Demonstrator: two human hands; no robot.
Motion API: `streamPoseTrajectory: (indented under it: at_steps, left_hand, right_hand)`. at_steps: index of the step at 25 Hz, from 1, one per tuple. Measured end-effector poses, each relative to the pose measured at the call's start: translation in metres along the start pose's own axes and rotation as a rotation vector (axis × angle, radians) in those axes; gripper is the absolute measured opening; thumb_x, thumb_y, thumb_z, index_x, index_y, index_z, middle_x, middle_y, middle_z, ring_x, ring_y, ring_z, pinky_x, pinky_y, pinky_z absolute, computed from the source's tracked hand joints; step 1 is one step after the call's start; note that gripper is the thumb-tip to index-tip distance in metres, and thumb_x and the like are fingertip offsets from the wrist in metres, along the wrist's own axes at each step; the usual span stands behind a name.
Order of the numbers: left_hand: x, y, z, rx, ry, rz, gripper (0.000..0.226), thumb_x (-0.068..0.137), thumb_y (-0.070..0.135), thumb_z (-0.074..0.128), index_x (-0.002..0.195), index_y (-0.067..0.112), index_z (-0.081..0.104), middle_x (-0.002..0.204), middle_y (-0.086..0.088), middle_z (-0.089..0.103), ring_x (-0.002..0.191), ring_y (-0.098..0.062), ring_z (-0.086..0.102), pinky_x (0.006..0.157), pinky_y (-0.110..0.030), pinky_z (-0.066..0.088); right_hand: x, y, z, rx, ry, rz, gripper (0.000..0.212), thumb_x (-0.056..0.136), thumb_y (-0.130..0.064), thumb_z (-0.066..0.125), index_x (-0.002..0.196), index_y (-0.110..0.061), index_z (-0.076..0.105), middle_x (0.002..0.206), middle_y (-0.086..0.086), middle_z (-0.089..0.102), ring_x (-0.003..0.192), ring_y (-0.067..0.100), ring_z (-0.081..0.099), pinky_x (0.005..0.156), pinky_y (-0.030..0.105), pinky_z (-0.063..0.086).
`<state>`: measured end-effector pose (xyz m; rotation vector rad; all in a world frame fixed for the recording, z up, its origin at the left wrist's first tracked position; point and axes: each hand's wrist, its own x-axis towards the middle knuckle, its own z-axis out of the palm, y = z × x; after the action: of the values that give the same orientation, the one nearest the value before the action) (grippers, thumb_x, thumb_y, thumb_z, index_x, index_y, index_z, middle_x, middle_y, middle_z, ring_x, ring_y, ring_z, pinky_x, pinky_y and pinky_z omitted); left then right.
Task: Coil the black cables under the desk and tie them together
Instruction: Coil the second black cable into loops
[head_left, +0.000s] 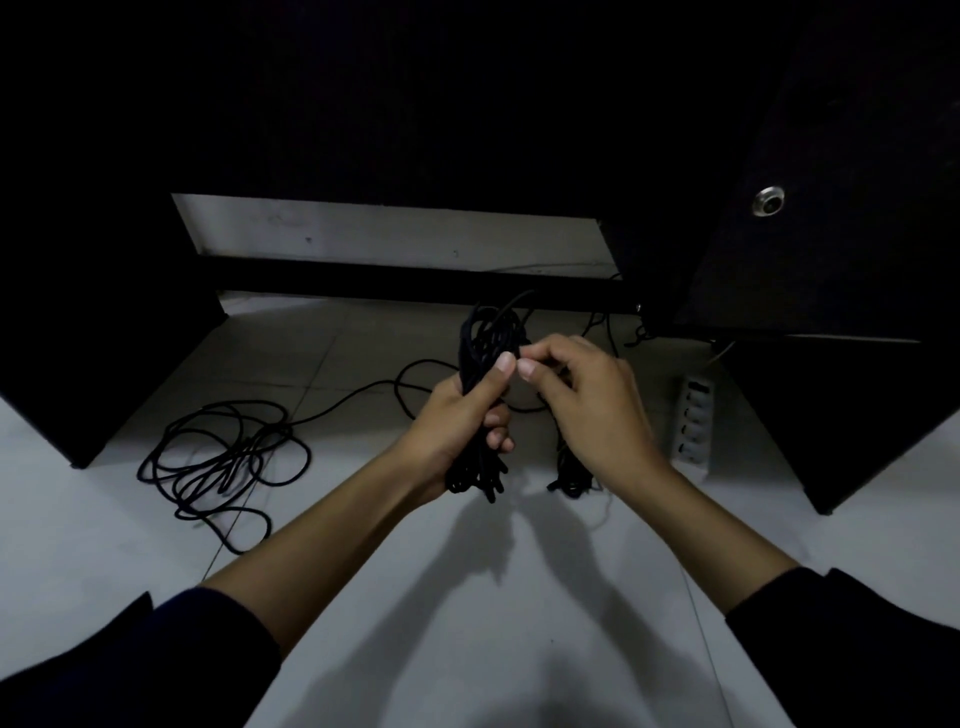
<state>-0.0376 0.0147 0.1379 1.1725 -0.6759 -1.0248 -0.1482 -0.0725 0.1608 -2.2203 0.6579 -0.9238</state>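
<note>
In the head view I see the left hand closed around a bundle of black cables, held upright above the floor in front of the desk. The right hand is pinched just beside the left thumb; what it holds I cannot tell. Another loose cable lies left near the desk panel edge; the near floor is open.

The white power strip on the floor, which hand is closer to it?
Right. The right hand hovers just left of the power strip, pinching near the bundle top. The left hand is farther left, gripping the coiled cable bundle.
</note>
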Motion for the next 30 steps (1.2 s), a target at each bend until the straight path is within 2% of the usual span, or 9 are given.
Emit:
streamPoseTrajectory:
  at_steps: [2, 5, 7, 11, 17, 20, 23, 27, 30]
  left_hand:
    - [-0.002, -0.001, 0.002, -0.023, -0.001, -0.007, 0.034, 0.094, 0.043, 0.049, 0.103, 0.012, 0.060, 0.051, 0.005, 0.032, 0.042, -0.007, 0.037, 0.051, -0.022, 0.046]
    - [-0.003, -0.005, 0.005, -0.039, 0.004, 0.020, 0.036, 0.095, 0.039, 0.049, 0.104, 0.006, 0.061, 0.049, 0.005, 0.033, 0.041, -0.007, 0.038, 0.050, -0.021, 0.047]
    - [-0.003, -0.007, 0.004, -0.039, 0.016, 0.027, 0.035, 0.095, 0.036, 0.052, 0.107, 0.005, 0.062, 0.048, 0.005, 0.034, 0.042, -0.008, 0.039, 0.050, -0.022, 0.047]
    - [-0.004, -0.009, -0.001, -0.056, 0.001, -0.007, 0.029, 0.093, 0.038, 0.057, 0.100, 0.010, 0.064, 0.050, 0.005, 0.034, 0.044, -0.009, 0.038, 0.052, -0.024, 0.045]
    - [-0.004, -0.011, -0.001, -0.133, 0.026, -0.022, 0.027, 0.094, 0.038, 0.056, 0.082, 0.015, 0.063, 0.049, 0.003, 0.033, 0.043, -0.010, 0.037, 0.051, -0.025, 0.044]
    - [0.002, -0.007, -0.005, -0.162, 0.084, -0.019, 0.027, 0.096, 0.035, 0.054, 0.081, 0.013, 0.060, 0.047, 0.003, 0.033, 0.042, -0.010, 0.037, 0.049, -0.025, 0.044]
    - [0.003, -0.007, -0.005, -0.114, 0.097, 0.007, 0.029, 0.097, 0.031, 0.053, 0.076, 0.012, 0.058, 0.049, 0.001, 0.035, 0.044, -0.011, 0.039, 0.049, -0.024, 0.044]
    - [0.012, -0.004, -0.012, 0.095, 0.224, 0.145, 0.037, 0.098, 0.032, 0.050, 0.066, 0.013, 0.051, 0.056, -0.003, 0.045, 0.048, -0.013, 0.047, 0.048, -0.023, 0.042]
    - [0.019, 0.003, -0.024, 0.056, 0.298, 0.174, 0.032, 0.098, 0.031, 0.050, 0.072, 0.012, 0.053, 0.060, -0.002, 0.051, 0.052, -0.011, 0.052, 0.056, -0.025, 0.045]
  right_hand:
    - [0.001, -0.004, 0.001, 0.058, 0.022, 0.039, 0.005, 0.090, -0.021, 0.066, 0.090, -0.016, 0.066, 0.083, -0.010, 0.064, 0.076, -0.004, 0.059, 0.062, 0.007, 0.040]
    - [-0.003, -0.004, 0.007, 0.051, 0.043, 0.097, 0.012, 0.089, -0.021, 0.066, 0.086, -0.020, 0.055, 0.073, -0.013, 0.057, 0.067, -0.010, 0.053, 0.057, 0.005, 0.038]
    - [-0.006, -0.006, 0.010, -0.023, 0.010, 0.028, 0.007, 0.092, -0.018, 0.060, 0.098, -0.019, 0.056, 0.073, -0.016, 0.055, 0.066, -0.009, 0.053, 0.057, 0.005, 0.038]
    - [-0.011, -0.005, 0.011, -0.074, -0.032, -0.031, 0.030, 0.095, -0.019, 0.055, 0.124, -0.021, 0.049, 0.084, -0.018, 0.057, 0.069, -0.003, 0.057, 0.059, 0.009, 0.042]
    - [-0.019, 0.000, 0.012, 0.039, -0.046, -0.042, 0.050, 0.094, -0.017, 0.058, 0.139, -0.025, 0.037, 0.099, -0.015, 0.066, 0.072, -0.007, 0.061, 0.063, 0.010, 0.045]
    - [-0.023, 0.001, 0.018, 0.001, -0.072, -0.090, 0.056, 0.093, -0.012, 0.058, 0.139, -0.032, 0.032, 0.117, -0.013, 0.066, 0.091, 0.000, 0.067, 0.077, 0.028, 0.056]
    - [-0.023, 0.006, 0.021, -0.007, -0.015, -0.122, 0.052, 0.092, -0.011, 0.060, 0.133, -0.030, 0.036, 0.116, -0.007, 0.068, 0.097, 0.006, 0.068, 0.078, 0.037, 0.058]
    - [-0.034, -0.003, 0.034, -0.020, -0.030, -0.226, 0.042, 0.093, -0.009, 0.057, 0.133, -0.017, 0.045, 0.127, 0.000, 0.060, 0.108, 0.004, 0.060, 0.088, 0.022, 0.054]
    - [-0.041, 0.001, 0.038, -0.082, 0.034, -0.270, 0.038, 0.090, -0.003, 0.060, 0.126, -0.011, 0.052, 0.120, 0.000, 0.052, 0.096, -0.003, 0.050, 0.084, 0.005, 0.043]
